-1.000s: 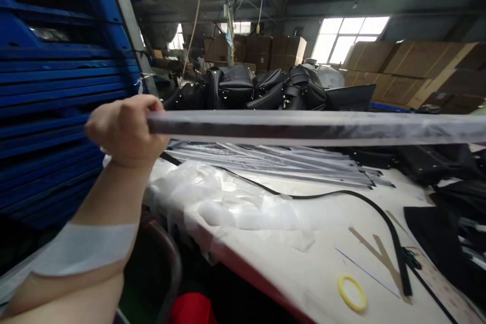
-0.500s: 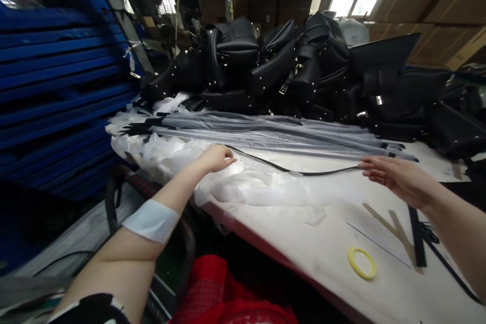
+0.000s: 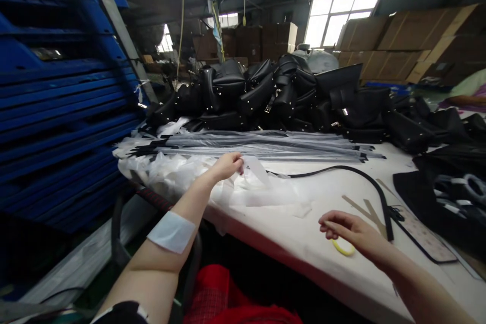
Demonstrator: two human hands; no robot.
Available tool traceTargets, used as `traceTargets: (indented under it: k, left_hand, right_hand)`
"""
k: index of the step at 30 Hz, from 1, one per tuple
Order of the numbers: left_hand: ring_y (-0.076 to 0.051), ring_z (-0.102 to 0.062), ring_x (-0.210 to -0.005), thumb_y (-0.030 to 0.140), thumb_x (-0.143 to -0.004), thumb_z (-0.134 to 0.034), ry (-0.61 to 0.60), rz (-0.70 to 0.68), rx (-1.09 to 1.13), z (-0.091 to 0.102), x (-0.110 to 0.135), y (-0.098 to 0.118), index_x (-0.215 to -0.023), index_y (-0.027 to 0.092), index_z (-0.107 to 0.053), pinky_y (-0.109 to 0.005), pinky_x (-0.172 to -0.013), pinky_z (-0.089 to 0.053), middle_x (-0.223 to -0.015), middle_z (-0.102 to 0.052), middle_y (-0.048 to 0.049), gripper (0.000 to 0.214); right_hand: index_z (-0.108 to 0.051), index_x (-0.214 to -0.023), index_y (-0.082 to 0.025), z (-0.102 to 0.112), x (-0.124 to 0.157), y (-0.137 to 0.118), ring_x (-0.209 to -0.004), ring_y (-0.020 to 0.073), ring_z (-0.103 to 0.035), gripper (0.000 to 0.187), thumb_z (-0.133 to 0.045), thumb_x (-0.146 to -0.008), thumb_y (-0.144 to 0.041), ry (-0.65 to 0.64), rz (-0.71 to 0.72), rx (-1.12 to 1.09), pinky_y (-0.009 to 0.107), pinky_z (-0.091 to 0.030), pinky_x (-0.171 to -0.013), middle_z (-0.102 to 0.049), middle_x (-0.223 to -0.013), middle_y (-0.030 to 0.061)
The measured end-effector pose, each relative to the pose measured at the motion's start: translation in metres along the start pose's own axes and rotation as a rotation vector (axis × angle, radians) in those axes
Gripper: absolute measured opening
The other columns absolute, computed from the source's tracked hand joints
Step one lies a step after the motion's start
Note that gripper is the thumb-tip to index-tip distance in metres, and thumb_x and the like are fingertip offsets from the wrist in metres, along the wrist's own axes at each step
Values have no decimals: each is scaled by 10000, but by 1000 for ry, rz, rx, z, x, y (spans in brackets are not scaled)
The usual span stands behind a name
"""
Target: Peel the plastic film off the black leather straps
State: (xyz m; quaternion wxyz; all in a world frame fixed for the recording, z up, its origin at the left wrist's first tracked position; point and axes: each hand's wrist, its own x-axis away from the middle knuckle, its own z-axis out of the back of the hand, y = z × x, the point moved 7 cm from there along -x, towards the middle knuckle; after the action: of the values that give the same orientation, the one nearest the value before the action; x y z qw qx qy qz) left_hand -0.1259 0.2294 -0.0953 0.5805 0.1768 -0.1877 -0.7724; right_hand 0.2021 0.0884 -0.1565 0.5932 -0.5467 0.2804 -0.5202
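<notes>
My left hand [image 3: 230, 165] is closed in a pinch on a thin translucent white plastic sleeve [image 3: 255, 168], above the heap of crumpled plastic. From beside that sleeve a black strap [image 3: 337, 168] curves across the white table [image 3: 273, 230] to the right. My right hand [image 3: 347, 228] hangs over the table nearer its front edge, fingers curled in toward the thumb, with nothing visible in them. Just below it lies a yellow ring like a tape roll [image 3: 343, 248], partly covered by the hand. Brown strips [image 3: 364, 212] rest beyond the right hand.
Long straps in clear plastic sleeves [image 3: 258, 140] lie along the table's back, with a pile of black leather bags [image 3: 266, 91] behind. Blue pallets [image 3: 72, 111] are stacked at left. A phone-like patterned object [image 3: 423, 235] and black pieces [image 3: 417, 182] lie at right. Cartons [image 3: 406, 30] stand far back.
My right hand has come away from the strap, moving toward the table's front. The strap now lies in a curve to the right. My left hand now lifts a plastic sleeve. The view has tilted up.
</notes>
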Motion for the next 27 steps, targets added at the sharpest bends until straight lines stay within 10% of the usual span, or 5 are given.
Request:
traceTargets:
  k: [9, 14, 17, 21, 27]
  left_hand:
    - [-150, -555, -510, 328, -889, -484, 252, -190, -104, 38, 119, 112, -644, 202, -528, -249, -517, -319, -534, -606, 3, 279]
    - [-198, -624, -598, 279, -904, -483, 369, -274, -319, 21, 182, 145, -731, 199, -580, -282, -559, -344, -641, -669, -38, 214]
    - [-198, -636, -585, 256, -914, -470, 305, -376, -321, -18, 216, 161, -756, 186, -589, -284, -549, -358, -669, -690, -53, 210]
    - [-179, -627, -575, 245, -926, -461, 184, -422, -149, -69, 246, 172, -768, 184, -589, -270, -536, -361, -661, -681, -39, 212]
    - [-159, -607, -643, 386, -834, -624, -126, -148, 338, -152, 255, 151, -878, 210, -639, -261, -645, -458, -758, -683, -7, 181]
  right_hand:
    - [-725, -1032, -183, -143, 24, -34, -1042, 263, -619, 435, -595, -871, -565, -332, 276, -184, 418, -440, -978, -711, -1062, 93]
    - [-628, -1227, -176, -189, 20, -47, -1311, 280, -471, 765, -532, -774, -785, -467, 274, -766, 450, -278, -1145, -594, -1327, 133]
    - [-614, -1211, -140, -183, 16, -46, -1248, 277, -531, 866, -515, -719, -845, -493, 162, -1143, 423, -360, -1104, -650, -1218, 148]
    - [-572, -1217, -157, -148, 18, -38, -819, 98, -665, 386, -540, -958, -441, -377, 46, -1500, 226, -522, -867, -681, -784, -16]
    - [-568, -857, -212, -66, 48, -52, -461, 60, -484, 176, -475, -1000, -171, -145, 189, -1504, 170, -491, -558, -409, -463, -105]
